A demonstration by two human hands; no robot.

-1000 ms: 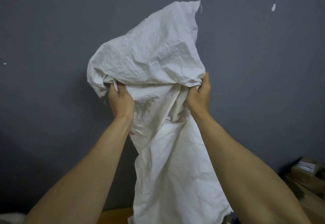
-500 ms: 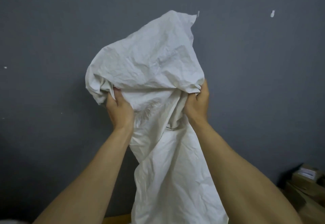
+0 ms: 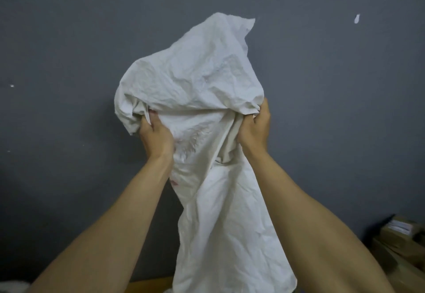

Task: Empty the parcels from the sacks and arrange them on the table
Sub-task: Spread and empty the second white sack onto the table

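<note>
A crumpled white sack (image 3: 197, 81) hangs in the air in front of a grey wall, held up at arm's length. My left hand (image 3: 156, 139) grips a bunch of its fabric on the left side. My right hand (image 3: 255, 131) grips a bunch on the right side. The sack's upper part flops over both fists, and its long lower part (image 3: 227, 235) drapes down between my forearms toward the table. Whether anything is inside the sack is hidden.
A strip of wooden table (image 3: 149, 287) shows at the bottom edge. Brown cardboard parcels (image 3: 400, 235), one with a white label, are stacked at the lower right. Something white (image 3: 13, 287) lies at the bottom left corner. The grey wall (image 3: 69, 62) fills the background.
The sack and both hands have sunk a little lower in the view across the frames, and the floppy top has slumped further. Both grips are unchanged.
</note>
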